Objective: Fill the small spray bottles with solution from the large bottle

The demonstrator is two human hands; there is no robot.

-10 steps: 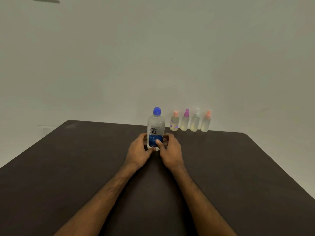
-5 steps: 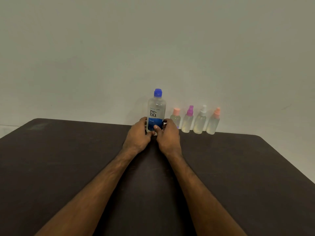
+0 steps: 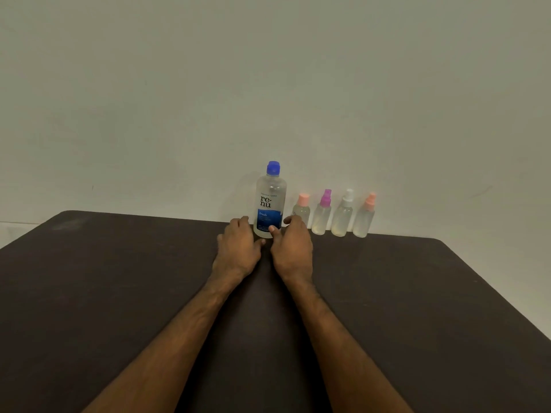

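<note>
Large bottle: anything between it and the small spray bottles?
No object. Only the right hand, whose fingers curl between the large bottle and the nearest spray bottle. Its blue cap is on.
</note>
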